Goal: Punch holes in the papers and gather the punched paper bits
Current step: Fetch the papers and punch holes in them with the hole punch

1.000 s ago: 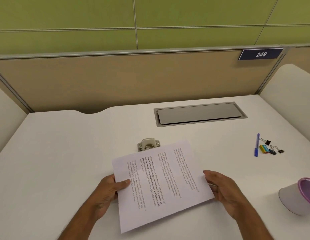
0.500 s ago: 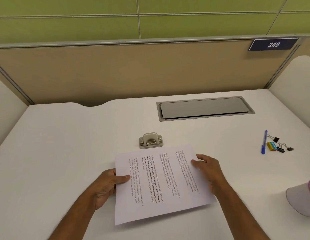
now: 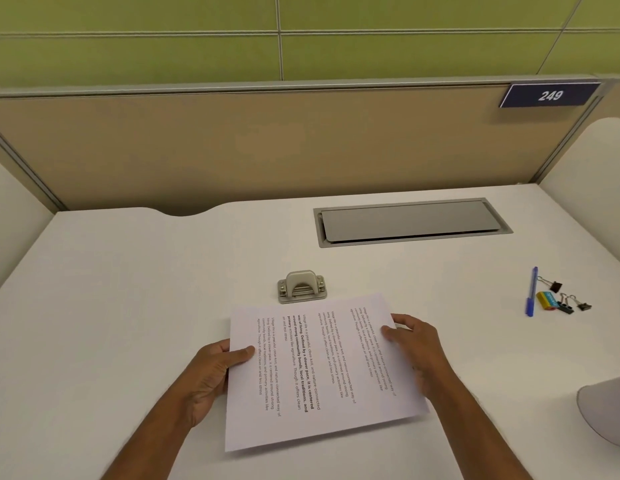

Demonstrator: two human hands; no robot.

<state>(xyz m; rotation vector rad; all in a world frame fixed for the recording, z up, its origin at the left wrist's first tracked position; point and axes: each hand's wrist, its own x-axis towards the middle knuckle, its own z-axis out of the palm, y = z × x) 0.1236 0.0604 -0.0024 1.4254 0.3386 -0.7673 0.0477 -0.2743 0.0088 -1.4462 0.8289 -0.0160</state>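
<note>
**A:** Though gripped at both sides, nowhere near punched yet, judging by the papers?

**B:** Correct. No holes along any visible edge, no loose bits anywhere on the counter. Barely begun, by all appearances.

**A:** Lying where?

**B:** Flat on the counter, close to the near edge, turned sideways, far edge just short of the hole punch. Near, apparently not touching, certainly not fed into the slot. Impossible to tell whether one sheet or several.

**A:** Left grip?

**B:** Pinching the left margin, thumb on the printed side, fingers tucked out of sight beneath.

**A:** Right grip?

**B:** Curled round the right edge near the far corner, thumb tip on the print. Somewhat blurred, so no finer detail.

**A:** Left to do, then?

**B:** Nearly everything, most likely: sliding an edge into the punch, pressing the lever down, repeating for any further sheets, then opening or tipping the punch and collecting the bits. Perhaps into the tipped cup at the far right, only a guess.
</note>
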